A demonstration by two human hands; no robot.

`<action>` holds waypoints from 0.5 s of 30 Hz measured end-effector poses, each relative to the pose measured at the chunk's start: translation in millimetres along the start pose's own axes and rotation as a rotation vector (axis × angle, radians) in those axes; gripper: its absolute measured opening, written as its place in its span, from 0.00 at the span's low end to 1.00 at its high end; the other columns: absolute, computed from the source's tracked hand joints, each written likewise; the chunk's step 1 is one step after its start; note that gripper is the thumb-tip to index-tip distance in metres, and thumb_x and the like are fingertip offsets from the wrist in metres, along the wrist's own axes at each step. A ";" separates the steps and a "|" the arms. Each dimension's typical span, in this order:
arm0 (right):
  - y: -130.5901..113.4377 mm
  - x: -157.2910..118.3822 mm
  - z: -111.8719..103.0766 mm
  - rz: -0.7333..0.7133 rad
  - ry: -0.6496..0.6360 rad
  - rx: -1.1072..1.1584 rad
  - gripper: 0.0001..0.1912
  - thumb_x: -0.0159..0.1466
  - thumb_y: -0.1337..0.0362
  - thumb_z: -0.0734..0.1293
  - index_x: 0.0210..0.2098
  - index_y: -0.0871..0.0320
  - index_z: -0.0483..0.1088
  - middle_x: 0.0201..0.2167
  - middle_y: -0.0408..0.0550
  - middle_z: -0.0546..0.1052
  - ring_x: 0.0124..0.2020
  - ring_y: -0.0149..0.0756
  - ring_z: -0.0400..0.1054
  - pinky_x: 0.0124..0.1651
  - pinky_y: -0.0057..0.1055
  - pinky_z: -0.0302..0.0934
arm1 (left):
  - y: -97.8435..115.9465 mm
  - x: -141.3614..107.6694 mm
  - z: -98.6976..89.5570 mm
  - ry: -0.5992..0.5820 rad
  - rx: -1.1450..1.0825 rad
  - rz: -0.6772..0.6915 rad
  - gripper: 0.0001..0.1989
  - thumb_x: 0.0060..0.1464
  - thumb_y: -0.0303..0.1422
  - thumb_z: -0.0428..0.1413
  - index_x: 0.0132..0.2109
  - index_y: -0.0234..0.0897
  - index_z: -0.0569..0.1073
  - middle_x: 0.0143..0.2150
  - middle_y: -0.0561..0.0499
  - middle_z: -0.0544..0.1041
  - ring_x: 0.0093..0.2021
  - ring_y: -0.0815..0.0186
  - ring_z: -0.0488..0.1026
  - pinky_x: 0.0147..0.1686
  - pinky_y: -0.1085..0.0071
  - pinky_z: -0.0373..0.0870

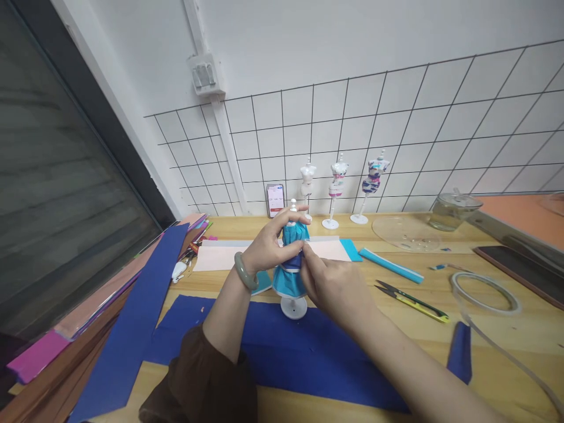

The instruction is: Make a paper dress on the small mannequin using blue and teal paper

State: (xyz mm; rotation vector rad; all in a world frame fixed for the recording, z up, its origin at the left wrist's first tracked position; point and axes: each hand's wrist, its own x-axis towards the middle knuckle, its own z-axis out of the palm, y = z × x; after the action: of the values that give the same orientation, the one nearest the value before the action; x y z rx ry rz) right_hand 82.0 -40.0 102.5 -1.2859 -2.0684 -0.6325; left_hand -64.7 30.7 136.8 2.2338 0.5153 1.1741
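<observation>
A small white dress form (294,307) stands upright on its round base, wearing a turquoise crepe-paper dress (289,285) with a dark blue band (291,261) about its waist. My left hand (275,238) is closed round the upper part of the form, thumb across the front and fingers behind it. A jade-coloured bangle circles that wrist. At the right side of the waist, the thumb and index finger of my right hand (330,285) are pinched together on the edge of the blue band. Their tips are partly hidden.
Dark blue paper (273,352) lies under the form. Yellow-handled thread snips (412,301), a tape roll (484,292), a rolled blue strip (391,265) and a glass cup (453,211) are on the right. Behind stand three small dress forms (335,185) and a phone (276,200).
</observation>
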 end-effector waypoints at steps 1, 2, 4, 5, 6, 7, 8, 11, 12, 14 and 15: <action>0.0 1.0 -3.1 0.021 -0.032 0.030 0.18 0.63 0.69 0.57 0.48 0.68 0.71 0.18 0.49 0.76 0.16 0.35 0.67 0.21 0.31 0.42 | -0.5 -0.3 -0.3 0.000 -0.010 0.002 0.18 0.47 0.20 0.54 0.46 0.39 0.68 0.59 0.43 0.65 0.64 0.55 0.55 0.57 0.55 0.57; 1.0 2.3 -7.3 0.047 -0.071 0.074 0.18 0.63 0.68 0.57 0.48 0.67 0.72 0.19 0.49 0.76 0.17 0.35 0.67 0.21 0.30 0.43 | -0.9 -0.6 -0.6 -0.002 -0.023 0.003 0.18 0.47 0.20 0.54 0.46 0.39 0.68 0.58 0.43 0.66 0.63 0.55 0.55 0.56 0.55 0.57; 6.5 5.3 -17.3 0.124 -0.139 0.206 0.17 0.63 0.66 0.57 0.43 0.62 0.74 0.19 0.48 0.76 0.17 0.33 0.66 0.21 0.28 0.45 | -1.4 -1.0 -1.1 -0.006 -0.061 0.009 0.18 0.47 0.21 0.54 0.46 0.39 0.68 0.58 0.42 0.66 0.63 0.54 0.56 0.56 0.56 0.58; 11.0 6.8 -22.4 0.176 -0.158 0.288 0.16 0.64 0.65 0.57 0.39 0.60 0.75 0.18 0.46 0.75 0.16 0.31 0.64 0.22 0.27 0.46 | -1.6 -1.0 -1.3 -0.011 -0.084 0.012 0.17 0.47 0.21 0.55 0.45 0.39 0.68 0.58 0.42 0.66 0.63 0.54 0.56 0.55 0.56 0.58; 16.2 8.2 -26.8 0.241 -0.151 0.364 0.15 0.64 0.63 0.57 0.35 0.59 0.76 0.17 0.44 0.74 0.16 0.30 0.63 0.22 0.26 0.47 | -1.8 -0.9 -1.4 -0.019 -0.111 0.013 0.17 0.47 0.21 0.55 0.45 0.39 0.68 0.58 0.42 0.66 0.63 0.53 0.56 0.55 0.56 0.58; 21.6 9.4 -30.1 0.310 -0.128 0.428 0.15 0.63 0.62 0.58 0.33 0.58 0.76 0.16 0.43 0.73 0.16 0.29 0.62 0.22 0.26 0.48 | -2.0 -0.8 -1.5 -0.028 -0.139 0.014 0.16 0.47 0.22 0.56 0.44 0.39 0.68 0.57 0.42 0.66 0.63 0.53 0.56 0.55 0.56 0.58; 26.9 10.4 -32.1 0.377 -0.105 0.471 0.15 0.63 0.61 0.58 0.33 0.58 0.75 0.16 0.42 0.72 0.16 0.29 0.62 0.23 0.26 0.49 | -2.2 -0.6 -1.6 -0.038 -0.167 0.015 0.15 0.47 0.22 0.56 0.43 0.39 0.69 0.57 0.42 0.67 0.63 0.53 0.55 0.55 0.56 0.58; 36.7 12.1 -30.4 0.490 -0.109 0.530 0.17 0.63 0.60 0.58 0.45 0.60 0.73 0.18 0.42 0.72 0.19 0.31 0.63 0.25 0.26 0.52 | -2.8 -0.5 -2.4 -0.064 -0.245 0.014 0.13 0.47 0.24 0.58 0.42 0.39 0.69 0.56 0.42 0.67 0.63 0.52 0.56 0.54 0.56 0.59; 37.1 12.4 -28.2 0.489 -0.147 0.537 0.19 0.63 0.61 0.58 0.49 0.61 0.70 0.19 0.43 0.72 0.21 0.33 0.65 0.25 0.26 0.53 | -3.0 -0.5 -2.8 -0.069 -0.267 0.013 0.13 0.47 0.25 0.58 0.42 0.39 0.69 0.57 0.42 0.66 0.62 0.51 0.57 0.54 0.56 0.59; 33.7 12.8 -24.0 0.455 -0.240 0.529 0.23 0.64 0.62 0.56 0.56 0.62 0.64 0.22 0.45 0.74 0.23 0.35 0.66 0.27 0.27 0.53 | -3.3 -0.7 -3.5 -0.073 -0.299 0.007 0.13 0.47 0.27 0.59 0.41 0.39 0.70 0.60 0.41 0.62 0.61 0.51 0.60 0.53 0.56 0.60; 30.4 12.9 -22.6 0.428 -0.286 0.515 0.24 0.64 0.63 0.55 0.57 0.63 0.62 0.22 0.46 0.74 0.24 0.36 0.67 0.26 0.27 0.53 | -3.4 -0.8 -3.7 -0.072 -0.312 0.003 0.12 0.47 0.28 0.60 0.41 0.39 0.70 0.61 0.42 0.61 0.60 0.51 0.61 0.53 0.56 0.60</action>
State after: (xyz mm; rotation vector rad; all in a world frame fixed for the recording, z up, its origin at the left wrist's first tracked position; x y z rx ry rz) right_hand 110.8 -34.8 129.8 -1.4870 -1.8961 0.2743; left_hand -68.5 33.9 135.9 2.0002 0.2785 1.0883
